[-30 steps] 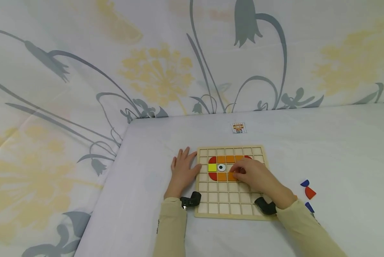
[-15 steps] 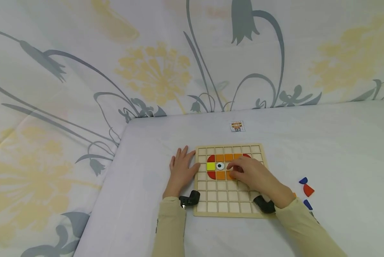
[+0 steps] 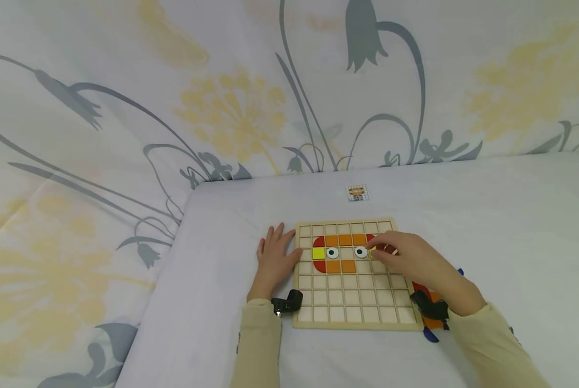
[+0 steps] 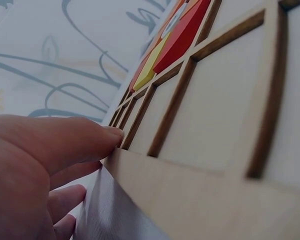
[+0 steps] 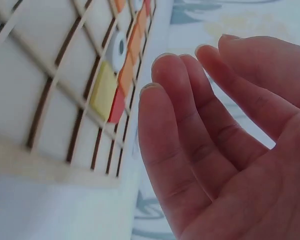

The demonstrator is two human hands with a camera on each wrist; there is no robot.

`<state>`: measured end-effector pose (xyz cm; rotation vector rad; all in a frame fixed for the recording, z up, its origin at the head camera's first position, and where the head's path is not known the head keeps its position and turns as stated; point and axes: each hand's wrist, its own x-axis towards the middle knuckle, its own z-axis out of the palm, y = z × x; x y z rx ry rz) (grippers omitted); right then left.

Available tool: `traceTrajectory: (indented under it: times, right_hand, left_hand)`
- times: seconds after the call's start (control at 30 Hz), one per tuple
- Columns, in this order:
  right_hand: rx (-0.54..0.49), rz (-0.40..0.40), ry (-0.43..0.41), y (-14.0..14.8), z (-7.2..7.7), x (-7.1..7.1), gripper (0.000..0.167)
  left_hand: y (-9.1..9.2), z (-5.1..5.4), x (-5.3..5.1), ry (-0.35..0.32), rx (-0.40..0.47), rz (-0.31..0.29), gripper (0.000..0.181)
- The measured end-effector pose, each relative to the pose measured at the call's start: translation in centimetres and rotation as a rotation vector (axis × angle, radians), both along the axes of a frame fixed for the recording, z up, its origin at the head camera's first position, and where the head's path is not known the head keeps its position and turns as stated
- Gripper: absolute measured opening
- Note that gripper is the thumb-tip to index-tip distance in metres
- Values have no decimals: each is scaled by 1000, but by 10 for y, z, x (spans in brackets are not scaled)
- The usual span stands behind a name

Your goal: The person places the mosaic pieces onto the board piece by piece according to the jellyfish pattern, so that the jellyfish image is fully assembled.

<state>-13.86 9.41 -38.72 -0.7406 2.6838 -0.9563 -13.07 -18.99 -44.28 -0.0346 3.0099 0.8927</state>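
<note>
Pale wooden grid board (image 3: 336,297): flat on white surface (image 3: 202,323); should handle stiff, light; steady by its edges.
Yellow square tile (image 5: 104,92): in a right-side cell; pinch opposite sides.
Left hand (image 3: 273,264): fingers spread, thumb touching board's left edge.
Right hand (image 3: 415,263): fingers parted, apparently gripping nothing, beside the tile.

No legible text, brand, number or sign in any view. Small card (image 3: 357,193) beyond board (image 3: 357,326) bears gridded picture; any lettering there too small to read. Black device (image 3: 291,302) on left wrist shows pale specks, too tiny to tell.
</note>
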Motion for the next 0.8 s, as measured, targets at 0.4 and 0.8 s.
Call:
traceTrajectory:
  times: [0.4,0.8]
  right_hand:
    - [64,-39,-13,39,-2,14,21]
    - [145,-39,-37,69,-9,32,22]
  left_hand:
    - [2,0,3,5,17,5,49]
    - [2,1,2,21,9,5,48]
